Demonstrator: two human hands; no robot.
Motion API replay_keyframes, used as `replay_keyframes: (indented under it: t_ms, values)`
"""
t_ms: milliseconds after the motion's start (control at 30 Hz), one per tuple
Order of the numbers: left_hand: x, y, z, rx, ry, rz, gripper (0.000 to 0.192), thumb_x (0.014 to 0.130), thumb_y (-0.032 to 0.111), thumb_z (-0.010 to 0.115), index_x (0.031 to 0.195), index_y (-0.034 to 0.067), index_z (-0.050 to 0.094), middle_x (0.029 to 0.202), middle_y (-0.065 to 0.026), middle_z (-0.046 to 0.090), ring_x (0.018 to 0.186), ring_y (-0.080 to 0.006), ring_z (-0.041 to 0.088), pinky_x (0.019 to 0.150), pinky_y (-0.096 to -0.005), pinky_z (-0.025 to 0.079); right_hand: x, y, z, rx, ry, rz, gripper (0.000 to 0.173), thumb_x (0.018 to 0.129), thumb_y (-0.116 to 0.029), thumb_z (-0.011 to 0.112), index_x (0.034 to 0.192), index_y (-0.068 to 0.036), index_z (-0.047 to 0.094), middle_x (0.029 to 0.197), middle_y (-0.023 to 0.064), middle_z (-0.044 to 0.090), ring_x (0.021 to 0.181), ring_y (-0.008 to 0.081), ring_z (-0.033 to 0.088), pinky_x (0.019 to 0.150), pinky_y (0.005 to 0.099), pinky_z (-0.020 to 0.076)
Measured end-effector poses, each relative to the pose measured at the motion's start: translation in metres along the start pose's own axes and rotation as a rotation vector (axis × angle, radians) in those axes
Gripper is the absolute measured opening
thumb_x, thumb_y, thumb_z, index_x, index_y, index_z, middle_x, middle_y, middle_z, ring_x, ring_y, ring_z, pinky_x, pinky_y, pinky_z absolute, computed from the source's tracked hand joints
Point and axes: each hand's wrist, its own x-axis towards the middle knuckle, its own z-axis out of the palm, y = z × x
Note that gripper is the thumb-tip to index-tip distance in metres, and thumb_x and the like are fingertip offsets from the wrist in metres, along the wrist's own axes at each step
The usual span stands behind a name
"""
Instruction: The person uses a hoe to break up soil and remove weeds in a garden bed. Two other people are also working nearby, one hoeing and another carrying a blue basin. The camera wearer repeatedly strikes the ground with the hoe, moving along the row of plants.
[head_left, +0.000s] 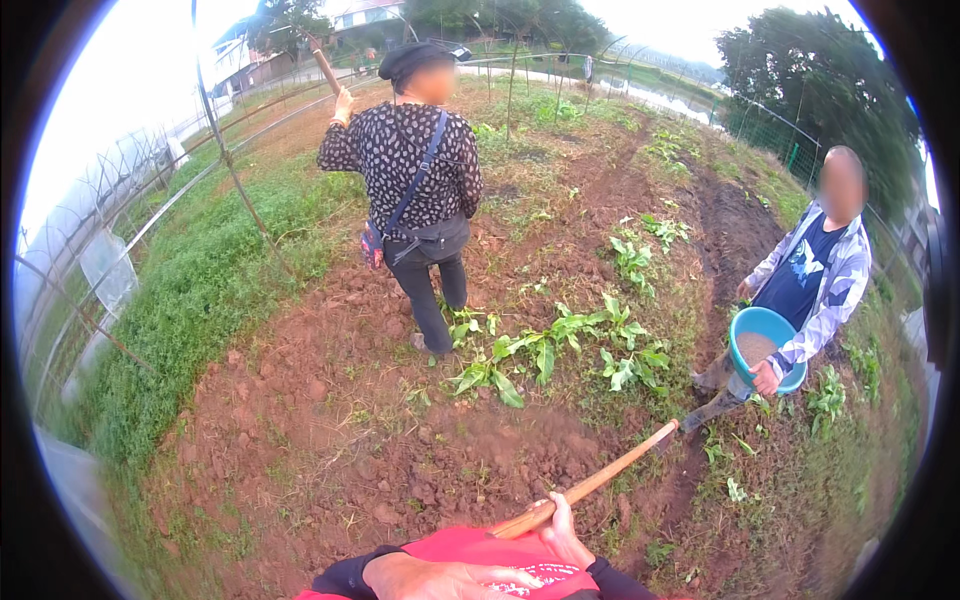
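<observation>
My right hand (564, 531) grips a long wooden handle (600, 480) near its close end, in front of my red top (465, 546). The handle slants up and right over the soil, and at its far end a dark hoe blade (664, 444) seems to point down, partly hidden. My left hand (439, 579) lies flat before the red top at the bottom edge. Its fingers reach right, apart from the handle, and nothing shows in it. Below the handle is broken reddish soil (480, 450).
Ahead, a person (420, 165) in a patterned blouse raises a wooden-handled tool (327, 73). To the right, another person (810, 255) holds a blue basin (798, 375) of brownish grains. Leafy plants (544, 352) lie between them. Thin poles (225, 154) and weeds (225, 240) line the left.
</observation>
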Motion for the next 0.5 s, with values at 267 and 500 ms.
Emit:
replay_keyframes:
  t_ms: [267, 500]
  values:
    - [0.008, -0.011, 0.001, -0.064, 0.042, -0.005, 0.029, 0.095, 0.026, 0.044, 0.104, 0.007, 0.063, 0.113, -0.0211, 0.060, 0.106, -0.0417, 0.057, 0.090, -0.0561, 0.038, 0.001, -0.001, -0.005, 0.029, -0.069, 0.036, 0.022, 0.084, -0.017, 0.057, 0.093, -0.006, 0.041, 0.074, 0.0100, 0.050, 0.069, 0.0253, 0.053, 0.066, 0.0427, 0.0478]
    - [0.014, -0.005, -0.002, 0.028, 0.087, 0.005, 0.021, 0.093, 0.020, 0.047, 0.098, 0.006, 0.061, 0.109, -0.0216, 0.062, 0.101, -0.0410, 0.060, 0.085, -0.0557, 0.042, 0.007, 0.001, -0.006, 0.049, -0.059, 0.053, 0.022, 0.084, -0.016, 0.057, 0.093, -0.006, 0.041, 0.074, 0.0106, 0.050, 0.069, 0.0256, 0.053, 0.067, 0.0432, 0.0481]
